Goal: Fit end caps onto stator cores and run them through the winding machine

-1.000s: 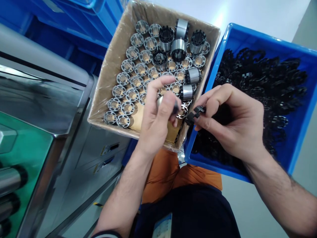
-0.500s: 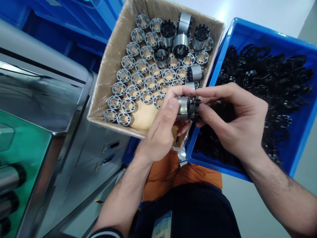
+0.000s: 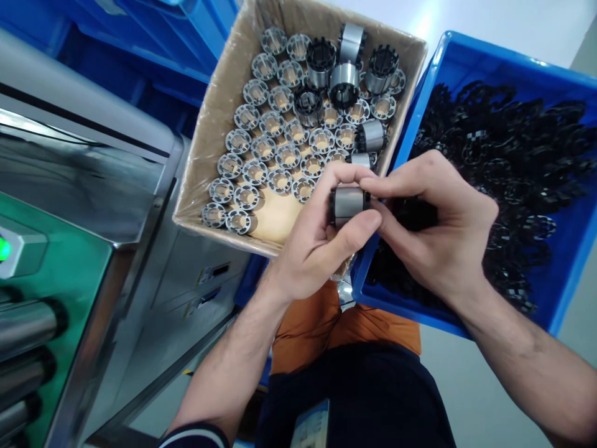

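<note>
My left hand [image 3: 312,242] is closed around a silvery stator core [image 3: 349,204], which lies on its side with black plastic at both ends. Thumb and forefinger of my right hand [image 3: 438,224] pinch the black end ring [image 3: 367,200] at the core's right end; the fingertips partly cover it. Both hands are above the front right corner of a cardboard box [image 3: 219,74] lined with clear film. Inside it, bare stator cores [image 3: 288,155] stand upright in rows. Several cores with black end rings [image 3: 321,59] lie or stand on top of them at the back right.
At the right, a blue bin [image 3: 557,298] holds a heap of black plastic rings [image 3: 508,143]. On the left is a metal machine with a green surface [image 3: 74,261], metal cylinders [image 3: 23,326] and a lit green lamp [image 3: 4,249]. Blue bins [image 3: 153,31] stand at the back left.
The black end ring now sits closer against the core's right end. My left thumb has moved right, along the core to that end. The view has shifted slightly, bringing the green lamp into sight.
</note>
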Tool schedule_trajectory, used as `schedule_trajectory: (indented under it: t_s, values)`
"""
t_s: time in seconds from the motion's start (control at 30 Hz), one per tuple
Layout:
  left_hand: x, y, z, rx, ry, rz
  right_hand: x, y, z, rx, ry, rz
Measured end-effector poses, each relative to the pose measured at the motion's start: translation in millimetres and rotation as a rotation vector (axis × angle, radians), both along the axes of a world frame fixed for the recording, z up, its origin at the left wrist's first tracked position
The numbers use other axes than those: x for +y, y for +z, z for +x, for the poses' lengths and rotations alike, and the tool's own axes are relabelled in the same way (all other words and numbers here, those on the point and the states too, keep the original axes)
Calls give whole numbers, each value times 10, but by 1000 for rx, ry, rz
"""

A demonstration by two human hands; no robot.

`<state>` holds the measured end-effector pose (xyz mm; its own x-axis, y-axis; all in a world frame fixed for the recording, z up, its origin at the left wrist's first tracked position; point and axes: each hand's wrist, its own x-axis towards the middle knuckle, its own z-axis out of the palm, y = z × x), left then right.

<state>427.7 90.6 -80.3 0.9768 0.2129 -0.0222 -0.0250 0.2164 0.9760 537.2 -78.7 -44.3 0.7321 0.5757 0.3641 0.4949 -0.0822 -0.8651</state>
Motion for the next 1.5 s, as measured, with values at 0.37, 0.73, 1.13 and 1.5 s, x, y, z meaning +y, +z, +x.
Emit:
schedule_trajectory:
  t_s: [0.37, 0.73, 1.13, 1.5]
  values:
    - [450, 637, -445, 288, 20, 1267, -101, -45, 249, 472, 76, 79]
    - [945, 701, -323, 778, -100, 1542, -93, -40, 339, 830, 281, 154]
    - [546, 740, -238, 254, 337, 200, -110, 77, 258, 590, 370, 95]
    - [-192, 150, 252, 158, 340, -308, -142, 33, 276, 282, 274, 147]
